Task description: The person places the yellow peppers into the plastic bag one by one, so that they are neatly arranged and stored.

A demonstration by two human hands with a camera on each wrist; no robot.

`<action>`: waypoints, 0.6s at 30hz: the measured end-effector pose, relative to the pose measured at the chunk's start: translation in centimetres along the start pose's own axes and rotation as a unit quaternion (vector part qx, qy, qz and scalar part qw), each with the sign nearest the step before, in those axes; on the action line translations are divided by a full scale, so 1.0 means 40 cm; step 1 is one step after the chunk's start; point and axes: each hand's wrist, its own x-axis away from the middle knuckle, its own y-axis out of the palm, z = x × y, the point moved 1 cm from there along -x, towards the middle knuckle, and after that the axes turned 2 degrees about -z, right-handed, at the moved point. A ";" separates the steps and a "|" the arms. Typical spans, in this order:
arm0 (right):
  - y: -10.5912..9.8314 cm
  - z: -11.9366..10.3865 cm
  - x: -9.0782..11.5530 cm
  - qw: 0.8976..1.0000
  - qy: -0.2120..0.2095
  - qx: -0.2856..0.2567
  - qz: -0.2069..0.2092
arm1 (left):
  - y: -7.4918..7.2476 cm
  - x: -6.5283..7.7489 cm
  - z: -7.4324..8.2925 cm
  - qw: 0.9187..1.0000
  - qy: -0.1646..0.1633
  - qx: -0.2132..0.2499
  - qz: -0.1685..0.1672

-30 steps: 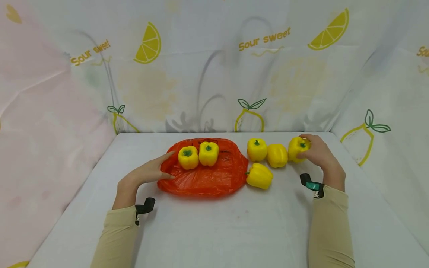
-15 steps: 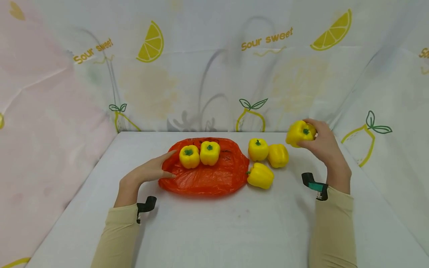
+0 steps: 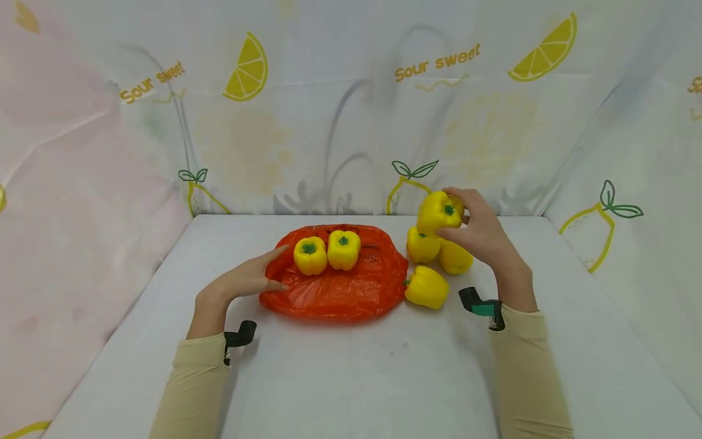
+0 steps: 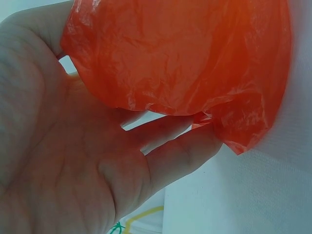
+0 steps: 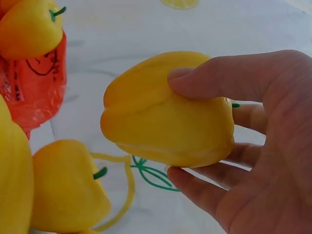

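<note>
In the head view, my right hand [image 3: 479, 235] holds a yellow bell pepper [image 3: 437, 212], thumb on one side and fingers on the other, raised over the back of the table. The right wrist view shows this bell pepper [image 5: 165, 114] lying sideways in the grip, its green stem towards the palm. My left hand [image 3: 241, 280] rests at the left edge of a red plastic bag [image 3: 340, 299], thumb and fingers spread. Seen from the left wrist, the bag [image 4: 170, 58] covers some fingertips. Two bell peppers, one [image 3: 310, 259] beside another [image 3: 343, 253], are on the bag.
Three more yellow bell peppers are right of the bag: one upright [image 3: 421, 247], one partly hidden behind my right hand [image 3: 455, 257], and one on its side nearer the front [image 3: 426, 288]. A lemon-print cloth [image 3: 351, 122] hangs behind the white table [image 3: 351, 378].
My right hand has lifted its bell pepper from the table at the far right and carried it left, above the other peppers. The left hand stays at the bag.
</note>
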 end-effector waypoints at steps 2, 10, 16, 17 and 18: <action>0.031 -0.009 -0.010 1.000 -0.016 -0.001 -0.017 | 0.000 -0.001 0.000 1.000 0.005 -0.001 0.001; 0.141 -0.028 -0.033 0.996 0.022 0.000 -0.088 | 0.000 -0.002 -0.006 1.000 0.003 -0.001 0.003; 0.208 -0.027 -0.044 0.993 0.016 0.038 -0.115 | 0.001 -0.002 -0.001 1.000 0.003 -0.004 0.004; 0.218 -0.027 -0.046 0.992 0.017 0.043 -0.119 | 0.001 -0.002 0.001 1.000 0.003 -0.005 0.004; 0.229 -0.025 -0.048 0.991 0.017 0.049 -0.122 | 0.001 -0.003 0.002 1.000 0.003 -0.006 0.004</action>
